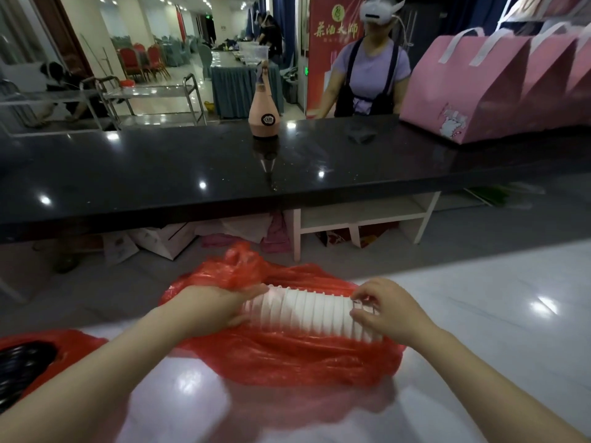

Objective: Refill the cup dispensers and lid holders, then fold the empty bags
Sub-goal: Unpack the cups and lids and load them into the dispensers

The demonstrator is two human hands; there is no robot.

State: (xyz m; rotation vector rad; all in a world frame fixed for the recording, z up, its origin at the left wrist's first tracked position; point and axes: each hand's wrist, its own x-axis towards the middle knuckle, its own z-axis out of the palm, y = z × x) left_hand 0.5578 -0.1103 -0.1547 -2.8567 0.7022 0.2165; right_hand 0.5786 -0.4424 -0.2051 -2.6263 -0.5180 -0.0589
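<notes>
A stack of white cups [315, 310] lies on its side on a crumpled red plastic bag [287, 356] spread over the white counter [495, 330]. My left hand [211, 306] grips the stack's left end, fingers wrapped over it. At the right end my right hand [383, 306] pinches the stack with curled fingers. A second red bag [48, 340] at the far left edge holds several black lids [22, 366]. No dispenser or lid holder is in sight.
A raised black counter [224, 167] runs across in front, with a pink bottle [263, 111] on it and pink gift bags [492, 87] at the right. A person in a headset [371, 71] stands behind it. Boxes and a white shelf [361, 219] sit beneath.
</notes>
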